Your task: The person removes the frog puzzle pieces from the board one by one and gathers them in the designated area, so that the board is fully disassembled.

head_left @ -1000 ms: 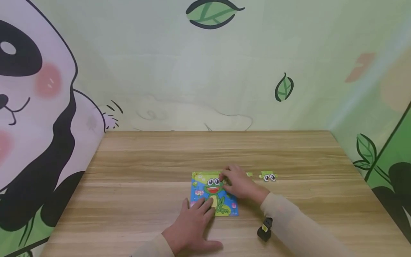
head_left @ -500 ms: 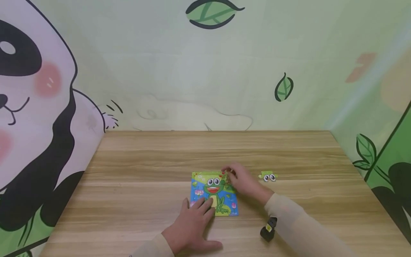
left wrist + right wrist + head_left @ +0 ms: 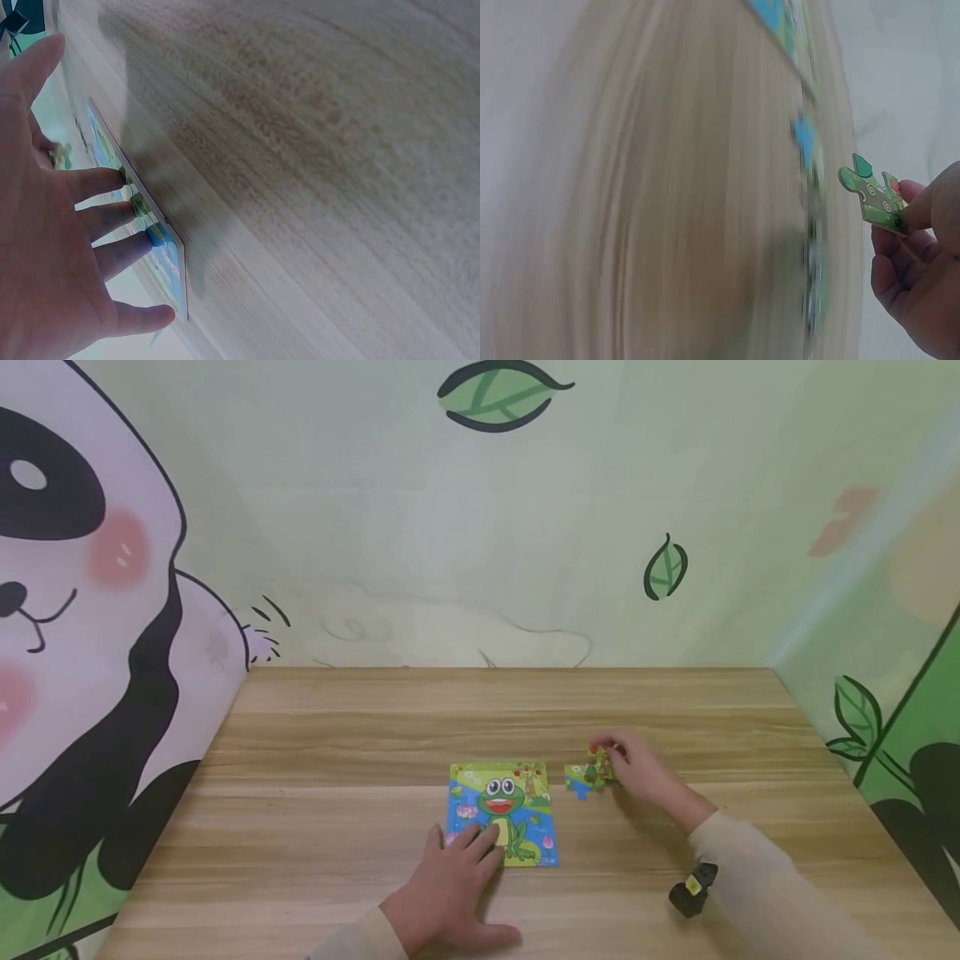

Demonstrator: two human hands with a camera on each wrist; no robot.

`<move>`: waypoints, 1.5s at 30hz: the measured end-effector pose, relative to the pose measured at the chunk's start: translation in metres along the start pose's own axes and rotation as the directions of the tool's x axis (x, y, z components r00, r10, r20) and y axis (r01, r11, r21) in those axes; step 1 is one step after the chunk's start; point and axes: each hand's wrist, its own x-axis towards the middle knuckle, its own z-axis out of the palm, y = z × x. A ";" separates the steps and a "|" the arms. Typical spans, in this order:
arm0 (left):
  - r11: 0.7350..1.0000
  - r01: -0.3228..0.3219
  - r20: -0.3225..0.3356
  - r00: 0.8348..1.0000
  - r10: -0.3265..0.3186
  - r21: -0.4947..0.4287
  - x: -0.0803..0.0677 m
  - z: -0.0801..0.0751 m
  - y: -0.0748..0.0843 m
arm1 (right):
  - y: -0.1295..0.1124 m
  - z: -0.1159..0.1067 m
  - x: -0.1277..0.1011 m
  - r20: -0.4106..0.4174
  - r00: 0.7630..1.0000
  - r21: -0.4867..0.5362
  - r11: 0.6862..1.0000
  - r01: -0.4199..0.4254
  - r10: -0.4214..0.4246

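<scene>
A square frog jigsaw puzzle [image 3: 536, 818] lies flat on the wooden table. Spread, straight fingers of my left hand [image 3: 450, 889] rest on its lower left part; the left wrist view shows the fingertips along the puzzle's edge [image 3: 182, 277]. To the right of it, my right hand [image 3: 648, 772] pinches a jigsaw piece [image 3: 874, 196] between thumb and fingers, raised above the table. This piece is green, with a brown tree trunk and red spots. Just beneath it in the head view lies a loose green and blue jigsaw piece [image 3: 577, 777]. Other loose pieces are blurred in the right wrist view.
The wooden table [image 3: 337, 743] reaches back to a pale green wall cloth [image 3: 375, 527] printed with leaves and a panda [image 3: 90, 610]. A small black device [image 3: 693, 890] sits at my right sleeve.
My right hand has moved right from the puzzle's upper right corner, carrying the tree piece. The loose green and blue piece has come into view, while the eyes piece is now covered. The left hand stays put.
</scene>
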 end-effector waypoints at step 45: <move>0.984 -0.036 -0.098 0.994 0.054 0.174 -0.043 0.019 -0.015 | -0.011 -0.001 -0.003 0.025 0.999 -0.127 0.991 0.028 -0.025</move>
